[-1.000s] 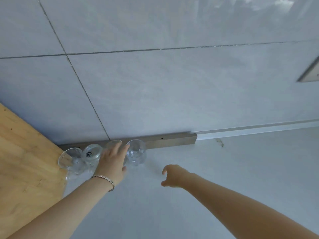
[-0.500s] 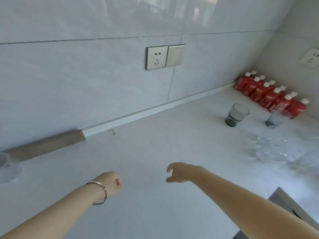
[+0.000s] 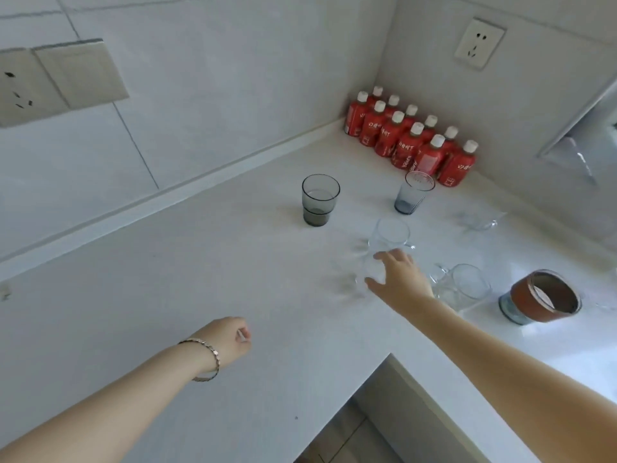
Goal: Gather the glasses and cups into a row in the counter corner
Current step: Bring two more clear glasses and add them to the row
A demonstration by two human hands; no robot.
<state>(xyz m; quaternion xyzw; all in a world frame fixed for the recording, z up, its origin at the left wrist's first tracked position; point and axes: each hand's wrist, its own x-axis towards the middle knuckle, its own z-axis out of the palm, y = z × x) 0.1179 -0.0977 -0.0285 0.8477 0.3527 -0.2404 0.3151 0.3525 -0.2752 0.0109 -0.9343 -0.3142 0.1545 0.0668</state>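
Several glasses stand spread over the white counter [image 3: 200, 262]. A smoky grey tumbler [image 3: 320, 199] is in the middle, with a blue-tinted glass [image 3: 413, 192] to its right. A clear mug [image 3: 384, 252] stands nearer, and my right hand [image 3: 399, 282] has its spread fingers against the mug's right side, not closed round it. Another clear mug [image 3: 462, 285] and a brown-banded cup [image 3: 542, 297] are further right, and a faint clear mug [image 3: 480, 218] lies behind them. My left hand [image 3: 230, 339] hovers over the counter, loosely curled and holding nothing.
Several red bottles [image 3: 410, 138] with white caps fill the far corner. Wall sockets [image 3: 480, 43] sit above them and a socket plate [image 3: 50, 78] hangs at the left. The counter's inner edge [image 3: 394, 359] drops to the floor below my right arm.
The view swung right, away from the row of clear glasses in the left corner. My left hand let go there and drew back; my right hand reached out to the clear mug.
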